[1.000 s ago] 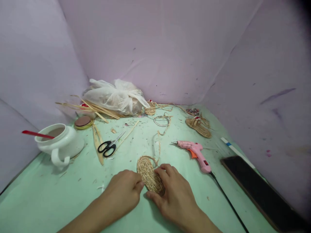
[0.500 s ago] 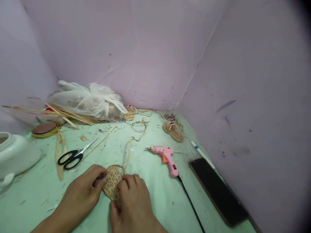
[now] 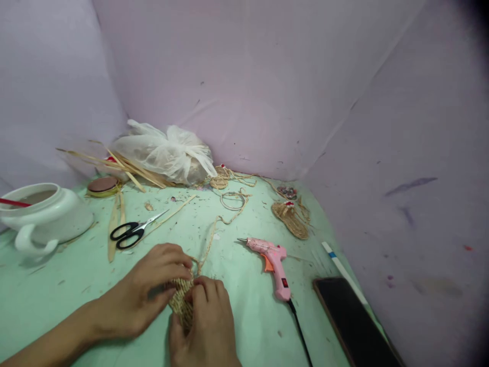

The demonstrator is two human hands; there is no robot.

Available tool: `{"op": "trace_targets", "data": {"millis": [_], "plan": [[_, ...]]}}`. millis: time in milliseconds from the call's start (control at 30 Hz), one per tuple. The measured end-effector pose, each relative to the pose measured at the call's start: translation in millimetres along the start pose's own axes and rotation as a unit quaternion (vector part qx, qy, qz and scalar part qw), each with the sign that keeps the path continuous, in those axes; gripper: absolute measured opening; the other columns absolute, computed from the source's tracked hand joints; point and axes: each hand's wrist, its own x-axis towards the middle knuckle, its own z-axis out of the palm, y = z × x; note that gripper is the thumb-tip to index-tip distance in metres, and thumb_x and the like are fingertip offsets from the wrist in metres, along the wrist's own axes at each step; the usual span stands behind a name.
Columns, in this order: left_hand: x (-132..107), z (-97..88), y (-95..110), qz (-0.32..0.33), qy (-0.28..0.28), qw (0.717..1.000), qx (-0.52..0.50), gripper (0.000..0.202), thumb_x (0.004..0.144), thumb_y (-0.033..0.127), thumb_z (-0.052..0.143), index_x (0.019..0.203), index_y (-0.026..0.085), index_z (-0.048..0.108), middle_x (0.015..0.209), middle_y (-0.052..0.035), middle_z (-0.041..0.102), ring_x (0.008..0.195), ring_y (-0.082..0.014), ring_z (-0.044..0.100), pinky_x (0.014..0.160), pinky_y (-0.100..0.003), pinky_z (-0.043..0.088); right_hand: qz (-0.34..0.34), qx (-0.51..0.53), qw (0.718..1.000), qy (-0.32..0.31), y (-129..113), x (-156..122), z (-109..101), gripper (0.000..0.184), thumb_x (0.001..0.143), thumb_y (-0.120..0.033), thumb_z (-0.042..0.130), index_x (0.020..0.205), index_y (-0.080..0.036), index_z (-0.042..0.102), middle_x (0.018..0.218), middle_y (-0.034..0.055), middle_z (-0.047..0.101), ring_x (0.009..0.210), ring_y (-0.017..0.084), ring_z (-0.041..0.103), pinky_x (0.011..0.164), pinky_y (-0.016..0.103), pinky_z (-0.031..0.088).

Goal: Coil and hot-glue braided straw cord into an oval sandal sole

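Observation:
A small oval sole of coiled straw braid (image 3: 180, 302) is on the green tabletop, between my two hands. My left hand (image 3: 153, 288) grips its upper left edge, thumb below and fingers over the top. On its right side, my right hand (image 3: 204, 323) holds it with bent fingers and the thumb at the lower edge. Part of the sole is hidden under the fingers. From its top, a braided straw cord (image 3: 209, 243) trails away to a loose ring (image 3: 232, 201).
A pink glue gun (image 3: 269, 260) with a black cable lies right of my hands, beside a dark phone (image 3: 355, 321). Scissors (image 3: 135, 232), straw strips, a white pot (image 3: 49, 216) and a plastic bag (image 3: 164, 153) are on the left. A tiny woven slipper (image 3: 290, 219) lies farther back.
The camera view has swung left, so things appear farther right. My left hand has moved up over the sole's top edge, covering more of it. My right hand keeps its hold.

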Motion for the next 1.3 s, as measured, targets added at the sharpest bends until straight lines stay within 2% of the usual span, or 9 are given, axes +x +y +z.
{"op": "trace_targets", "data": {"millis": [133, 233, 300, 433, 600, 733, 900, 1100, 1300], "plan": [[2, -5.0, 9, 0.041, -0.145, 0.988, 0.029, 0.052, 0.065, 0.007, 0.049, 0.112, 0.026, 0.050, 0.118, -0.0062, 0.058, 0.118, -0.0266, 0.040, 0.098, -0.045, 0.035, -0.013, 0.031, 0.998, -0.055, 2, 2, -8, 0.036, 0.059, -0.009, 0.060, 0.094, -0.019, 0.056, 0.102, 0.0093, 0.059, 0.092, 0.027, 0.051, 0.082, 0.045, 0.043], [4, -8.5, 5, 0.071, -0.155, 0.984, 0.049, 0.057, 0.057, 0.005, 0.051, 0.111, 0.023, 0.050, 0.119, -0.0068, 0.057, 0.119, -0.0280, 0.039, 0.101, -0.048, 0.030, -0.012, 0.025, 0.996, -0.086, 3, 3, -19, 0.036, 0.060, -0.008, 0.061, 0.094, -0.018, 0.054, 0.109, 0.0119, 0.056, 0.098, 0.028, 0.049, 0.087, 0.047, 0.041], [6, -10.2, 2, 0.090, -0.178, 0.978, 0.061, 0.058, 0.053, 0.006, 0.052, 0.109, 0.022, 0.052, 0.118, -0.0063, 0.058, 0.118, -0.0286, 0.038, 0.102, -0.048, 0.027, -0.019, 0.002, 0.993, -0.121, 4, 3, -23, 0.029, 0.063, -0.010, 0.062, 0.090, -0.019, 0.055, 0.105, 0.0111, 0.057, 0.096, 0.029, 0.050, 0.083, 0.048, 0.043], [13, -14.2, 1, 0.085, -0.221, 0.967, 0.092, 0.051, 0.056, 0.006, 0.053, 0.105, 0.020, 0.055, 0.112, -0.0065, 0.058, 0.114, -0.0274, 0.041, 0.099, -0.046, 0.026, -0.038, -0.013, 0.994, -0.103, 7, 0, -25, 0.028, 0.067, -0.010, 0.059, 0.092, -0.020, 0.054, 0.107, 0.0098, 0.057, 0.096, 0.028, 0.052, 0.081, 0.045, 0.046], [29, -21.4, 5, 0.127, -0.282, 0.945, 0.109, 0.039, 0.057, 0.009, 0.055, 0.094, 0.021, 0.058, 0.098, -0.0065, 0.064, 0.103, -0.0281, 0.048, 0.092, -0.045, 0.030, -0.074, -0.046, 0.989, -0.116, 9, 0, -25, 0.022, 0.071, -0.016, 0.061, 0.093, -0.019, 0.054, 0.107, 0.0100, 0.059, 0.095, 0.027, 0.054, 0.079, 0.043, 0.049], [37, -21.7, 2, 0.149, -0.301, 0.936, 0.107, 0.034, 0.055, 0.007, 0.056, 0.086, 0.021, 0.058, 0.087, -0.0036, 0.065, 0.095, -0.0243, 0.051, 0.089, -0.041, 0.031, -0.102, -0.058, 0.989, -0.091, 11, 2, -23, 0.020, 0.072, -0.016, 0.060, 0.091, -0.019, 0.054, 0.104, 0.0098, 0.061, 0.091, 0.026, 0.055, 0.076, 0.042, 0.049], [42, -19.3, 1, 0.157, -0.313, 0.932, 0.097, 0.026, 0.052, 0.006, 0.056, 0.074, 0.020, 0.056, 0.079, -0.0010, 0.064, 0.089, -0.0213, 0.051, 0.087, -0.039, 0.032, -0.093, -0.025, 0.994, -0.048, 11, 2, -19, 0.016, 0.071, -0.012, 0.057, 0.084, -0.020, 0.053, 0.094, 0.0076, 0.062, 0.088, 0.023, 0.056, 0.074, 0.038, 0.049], [44, -17.2, 0, 0.177, -0.326, 0.921, 0.116, 0.023, 0.056, 0.009, 0.057, 0.077, 0.019, 0.056, 0.081, -0.0032, 0.061, 0.088, -0.0224, 0.051, 0.083, -0.040, 0.033, -0.083, -0.028, 0.996, -0.026, 10, 1, -19, 0.016, 0.070, -0.013, 0.059, 0.084, -0.018, 0.054, 0.096, 0.0103, 0.058, 0.085, 0.023, 0.056, 0.069, 0.036, 0.050], [43, -11.8, -4, 0.194, -0.324, 0.920, 0.105, 0.018, 0.055, 0.009, 0.055, 0.069, 0.019, 0.053, 0.077, -0.0018, 0.060, 0.086, -0.0210, 0.050, 0.084, -0.041, 0.032, -0.065, 0.018, 0.998, -0.012, 5, 3, -18, 0.015, 0.068, -0.007, 0.058, 0.077, -0.018, 0.056, 0.088, 0.0086, 0.058, 0.080, 0.022, 0.054, 0.065, 0.036, 0.048]]}}
